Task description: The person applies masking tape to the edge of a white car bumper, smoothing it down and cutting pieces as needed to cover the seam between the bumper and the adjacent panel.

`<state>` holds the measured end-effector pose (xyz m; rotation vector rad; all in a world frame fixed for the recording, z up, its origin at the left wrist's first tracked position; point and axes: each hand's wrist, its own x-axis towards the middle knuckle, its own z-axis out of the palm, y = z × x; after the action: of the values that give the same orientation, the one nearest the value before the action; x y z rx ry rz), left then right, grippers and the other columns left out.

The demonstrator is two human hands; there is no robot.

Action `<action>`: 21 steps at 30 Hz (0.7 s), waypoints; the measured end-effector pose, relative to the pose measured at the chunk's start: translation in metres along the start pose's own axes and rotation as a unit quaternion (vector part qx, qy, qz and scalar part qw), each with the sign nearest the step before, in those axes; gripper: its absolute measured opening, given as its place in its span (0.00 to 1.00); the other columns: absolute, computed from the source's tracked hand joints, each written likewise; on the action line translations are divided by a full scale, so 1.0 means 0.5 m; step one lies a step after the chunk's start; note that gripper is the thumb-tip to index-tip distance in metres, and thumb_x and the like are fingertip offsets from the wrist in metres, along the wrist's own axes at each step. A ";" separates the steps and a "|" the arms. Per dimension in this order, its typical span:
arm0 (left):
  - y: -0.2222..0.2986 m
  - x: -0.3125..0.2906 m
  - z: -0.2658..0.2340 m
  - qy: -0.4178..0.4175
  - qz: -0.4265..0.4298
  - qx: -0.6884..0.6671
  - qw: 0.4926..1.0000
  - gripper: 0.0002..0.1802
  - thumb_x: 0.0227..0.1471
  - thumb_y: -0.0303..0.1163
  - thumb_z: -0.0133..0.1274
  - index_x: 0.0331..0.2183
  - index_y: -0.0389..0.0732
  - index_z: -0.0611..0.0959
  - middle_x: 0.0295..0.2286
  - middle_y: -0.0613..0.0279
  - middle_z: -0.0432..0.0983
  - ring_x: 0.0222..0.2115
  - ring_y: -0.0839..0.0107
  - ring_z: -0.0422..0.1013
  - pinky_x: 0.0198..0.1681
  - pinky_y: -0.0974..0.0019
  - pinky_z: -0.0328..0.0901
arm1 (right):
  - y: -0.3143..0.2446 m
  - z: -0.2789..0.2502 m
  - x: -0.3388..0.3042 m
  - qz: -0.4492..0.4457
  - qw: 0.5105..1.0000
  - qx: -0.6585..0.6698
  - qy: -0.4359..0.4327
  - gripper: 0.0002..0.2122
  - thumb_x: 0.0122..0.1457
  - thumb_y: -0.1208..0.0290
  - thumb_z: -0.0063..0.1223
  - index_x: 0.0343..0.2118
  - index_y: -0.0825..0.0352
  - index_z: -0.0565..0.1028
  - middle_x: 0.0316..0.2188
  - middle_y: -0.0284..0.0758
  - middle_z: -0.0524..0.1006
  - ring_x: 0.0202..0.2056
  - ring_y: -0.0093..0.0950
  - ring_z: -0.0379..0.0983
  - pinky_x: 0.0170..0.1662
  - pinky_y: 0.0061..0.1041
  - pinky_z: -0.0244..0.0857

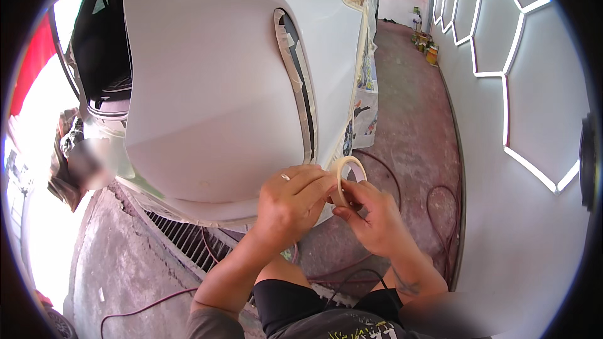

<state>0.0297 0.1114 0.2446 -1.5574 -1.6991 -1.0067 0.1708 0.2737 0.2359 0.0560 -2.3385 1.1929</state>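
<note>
A cream roll of masking tape (339, 172) is held in front of me, close to the lower right corner of a pale car body panel (213, 88). My right hand (374, 216) is closed on the roll from the right, thumb below and fingers at its inner side. From the left, my left hand (292, 198) reaches across with its fingers pressed together at the roll's edge; its fingertips are partly hidden. Beyond the hands, a long narrow dark strip (306, 97) on the panel is bordered with masking tape.
Printed masking paper (366, 100) hangs along the car's right side. Dark red hoses (440, 210) curl over the floor, and a metal grate (182, 238) lies at lower left. Hexagonal lights (505, 107) line the right wall. Several cans (431, 55) stand behind; another person (69, 157) is at left.
</note>
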 end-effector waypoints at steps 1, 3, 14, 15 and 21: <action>0.006 0.001 0.005 0.005 -0.004 0.009 1.000 0.12 0.51 0.23 0.68 0.38 0.38 0.83 0.40 0.49 0.82 0.42 0.49 0.80 0.44 0.54 0.76 | -0.006 0.001 -0.007 0.006 1.000 -0.004 0.002 0.22 0.62 0.72 0.67 0.59 0.70 0.76 0.39 0.46 0.80 0.38 0.42 0.82 0.46 0.37 0.74; 0.021 -0.001 0.010 0.009 -0.014 0.037 0.999 0.10 0.54 0.24 0.66 0.37 0.38 0.82 0.39 0.50 0.80 0.42 0.50 0.78 0.45 0.54 0.74 | 0.001 0.006 0.000 -0.058 0.996 -0.059 0.023 0.23 0.61 0.70 0.68 0.58 0.68 0.77 0.38 0.43 0.81 0.38 0.39 0.81 0.52 0.39 0.70; 0.045 0.032 -0.102 -0.047 -0.255 -0.220 0.940 0.08 0.58 0.26 0.67 0.37 0.39 0.83 0.36 0.68 0.79 0.38 0.76 0.69 0.44 0.67 0.62 | -0.037 -0.013 0.040 -0.274 0.947 -0.100 0.134 0.25 0.61 0.70 0.68 0.61 0.66 0.76 0.28 0.30 0.82 0.27 0.30 0.78 0.40 0.30 0.71; 0.043 0.042 -0.108 -0.024 -0.257 -0.201 0.945 0.07 0.58 0.25 0.68 0.36 0.39 0.83 0.34 0.69 0.80 0.36 0.76 0.69 0.43 0.68 0.63 | -0.045 -0.015 0.051 -0.265 0.947 -0.105 0.150 0.25 0.62 0.71 0.67 0.61 0.66 0.75 0.26 0.30 0.81 0.25 0.30 0.77 0.34 0.28 0.71; 0.042 0.102 -0.132 -0.020 -0.409 -0.390 0.825 0.07 0.59 0.25 0.68 0.35 0.35 0.84 0.29 0.64 0.83 0.32 0.78 0.75 0.39 0.72 0.68 | -0.098 -0.042 0.118 -0.234 0.937 -0.165 0.201 0.21 0.65 0.70 0.62 0.61 0.64 0.77 0.18 0.30 0.78 0.16 0.29 0.72 0.25 0.29 0.64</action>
<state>0.0411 0.0822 0.3249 -1.2174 -2.1783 -2.3543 0.1413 0.2709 0.3096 0.2174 -1.9747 0.5124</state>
